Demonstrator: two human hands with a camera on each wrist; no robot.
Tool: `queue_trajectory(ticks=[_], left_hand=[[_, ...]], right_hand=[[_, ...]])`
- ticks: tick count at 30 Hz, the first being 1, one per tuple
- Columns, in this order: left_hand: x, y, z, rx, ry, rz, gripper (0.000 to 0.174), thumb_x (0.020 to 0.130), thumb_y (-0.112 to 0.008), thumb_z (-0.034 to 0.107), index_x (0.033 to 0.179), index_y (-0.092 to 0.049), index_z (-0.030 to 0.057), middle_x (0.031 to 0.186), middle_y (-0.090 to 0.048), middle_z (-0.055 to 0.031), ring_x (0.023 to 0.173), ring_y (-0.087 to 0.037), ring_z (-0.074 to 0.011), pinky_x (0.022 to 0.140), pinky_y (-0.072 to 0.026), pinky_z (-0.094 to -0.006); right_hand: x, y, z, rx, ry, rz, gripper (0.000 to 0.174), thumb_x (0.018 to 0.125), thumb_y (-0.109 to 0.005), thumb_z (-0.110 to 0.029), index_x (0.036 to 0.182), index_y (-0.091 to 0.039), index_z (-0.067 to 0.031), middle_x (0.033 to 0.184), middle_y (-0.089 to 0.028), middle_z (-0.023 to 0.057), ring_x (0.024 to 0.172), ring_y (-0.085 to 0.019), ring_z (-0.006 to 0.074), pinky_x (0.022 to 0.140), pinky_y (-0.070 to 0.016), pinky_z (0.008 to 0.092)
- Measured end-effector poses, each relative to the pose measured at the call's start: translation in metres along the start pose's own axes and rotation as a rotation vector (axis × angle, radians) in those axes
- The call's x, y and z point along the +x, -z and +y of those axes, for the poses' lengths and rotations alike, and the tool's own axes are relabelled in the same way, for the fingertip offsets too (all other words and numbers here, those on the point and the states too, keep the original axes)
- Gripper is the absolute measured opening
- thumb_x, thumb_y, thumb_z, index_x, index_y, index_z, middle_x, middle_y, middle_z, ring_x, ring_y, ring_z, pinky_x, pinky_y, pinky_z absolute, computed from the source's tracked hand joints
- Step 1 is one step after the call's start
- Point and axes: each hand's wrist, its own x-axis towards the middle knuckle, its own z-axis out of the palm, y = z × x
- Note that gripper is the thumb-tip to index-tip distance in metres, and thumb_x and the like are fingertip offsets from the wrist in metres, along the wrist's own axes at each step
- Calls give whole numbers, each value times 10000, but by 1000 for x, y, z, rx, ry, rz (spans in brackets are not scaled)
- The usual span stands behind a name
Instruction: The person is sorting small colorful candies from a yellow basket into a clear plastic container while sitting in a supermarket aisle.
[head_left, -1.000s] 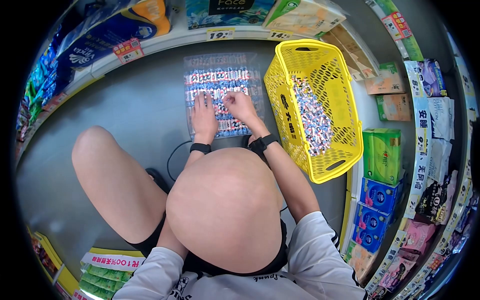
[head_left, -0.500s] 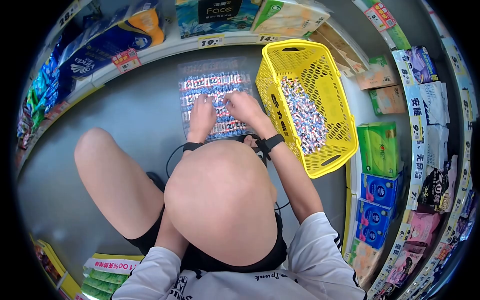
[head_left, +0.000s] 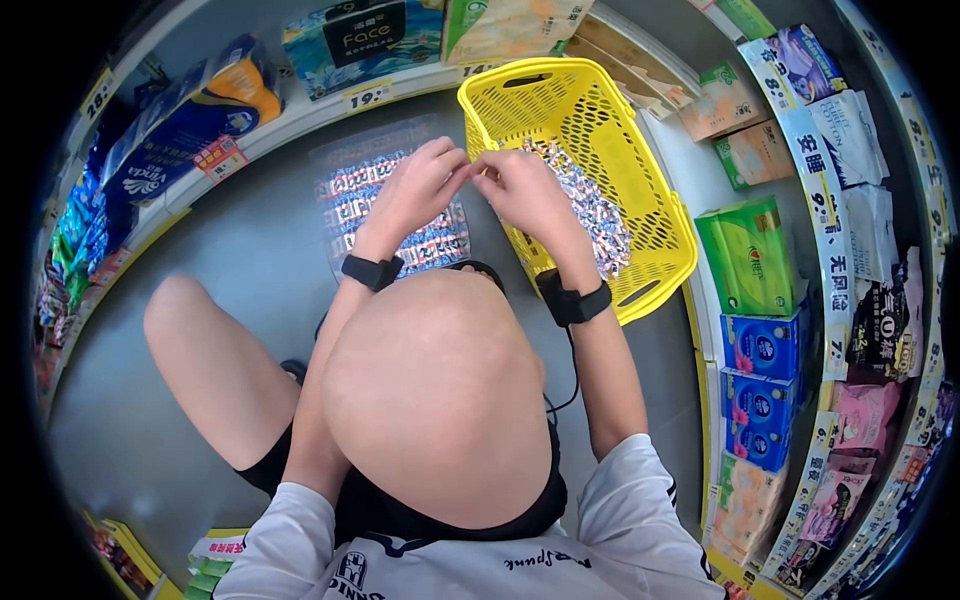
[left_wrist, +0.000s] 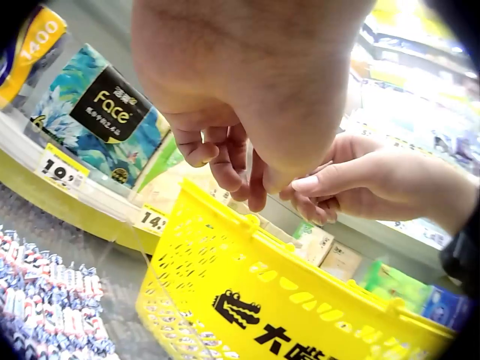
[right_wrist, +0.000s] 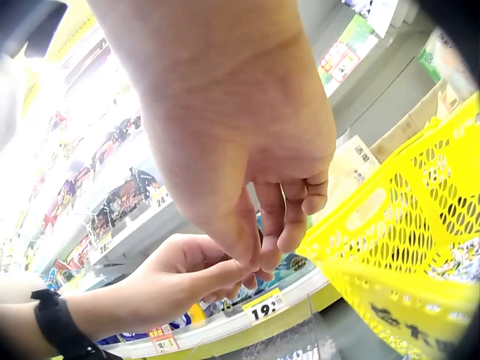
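My left hand (head_left: 425,185) and right hand (head_left: 530,190) meet at the fingertips, above the gap between a clear box and a yellow basket. Fingers on both hands are bent, thumbs close to the index fingers. I cannot tell whether anything small sits between the fingertips. Below the left hand, the clear plastic box (head_left: 325,150) holds rows of wrapped candies (head_left: 345,215) in blue, white and red. The yellow shopping basket (head_left: 655,200) stands to its right, under the right hand, with a heap of similar loose candies (head_left: 600,225) inside.
A shelf with tissue packs (head_left: 365,40) and price tags (head_left: 368,97) runs along the far side. On the right, shelves carry a green tissue pack (head_left: 748,255) and blue packs (head_left: 760,345). My bent knee (head_left: 435,390) rises close behind the hands.
Both hands have lifted off the candies in the box and moved right towards the basket, where their fingertips now come together. The head view has shifted, so the scene sits further left.
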Motion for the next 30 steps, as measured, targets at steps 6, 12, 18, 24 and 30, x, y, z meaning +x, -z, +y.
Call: queue_trajectory(ticks=[6,12,18,24,30], left_hand=[[44,-30,29,45,-95,-97,139,980,-656,103,1093,-650,22,1092,-596,-136,995,-645,-367,820,-540,-464],[81,-83,29,9,-248,-289,136,986,-643,126,1072,-657,21,1079,-612,-140,1026,-650,-356,853,-538,-458],[99,-121,35,112,-243,-523,145,985,-626,177,1016,-723,74,1033,-671,-143,1025,-684,-346,859,-557,-481],[104,-161,35,165,-289,-690,137,921,-604,123,901,-712,41,919,-708,-165,915,-718,-379,757,-565,-509],[117,-184,52,263,-243,-883,128,838,-632,85,849,-743,25,914,-744,-189,868,-731,-395,733,-587,-512]], right_hand=[[-14,44,46,-90,-153,22,146,914,-677,-145,990,-769,-61,981,-761,204,948,-729,391,846,-571,504],[-31,56,102,-188,-306,-75,168,880,-688,-157,985,-785,-68,984,-759,206,962,-735,382,887,-574,490],[-41,57,148,-168,-441,-279,216,869,-671,-134,1040,-797,-98,1044,-770,192,1013,-741,359,911,-581,458],[-52,53,169,-171,-628,-445,269,874,-673,-148,1108,-798,-106,1114,-773,192,1045,-742,351,936,-577,444],[-64,29,189,-366,-798,-501,343,927,-599,-207,1172,-775,-44,1218,-740,227,1130,-717,396,963,-570,474]])
